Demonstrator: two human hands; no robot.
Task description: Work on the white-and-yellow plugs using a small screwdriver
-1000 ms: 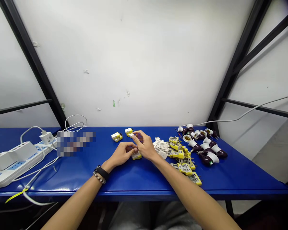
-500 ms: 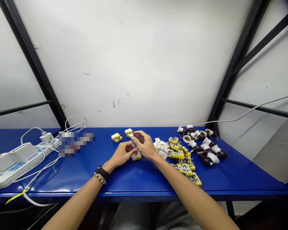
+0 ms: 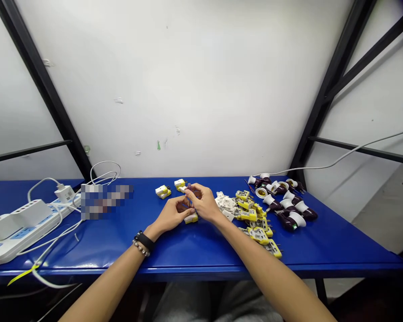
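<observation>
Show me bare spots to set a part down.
Glossy blue tabletop is bare between the white cords and the left forearm; between the forearms, near the front edge; and front-right of the purple-and-white bulb holders. Crowded: beside the right hand, with white flat plastic pieces and yellow-edged plug housings.

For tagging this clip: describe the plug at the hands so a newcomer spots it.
On the blue table, find the left hand and right hand, close together. The yellow-and-white plug shows just below their fingertips; the other white-covered plugs lie farther back.
</observation>
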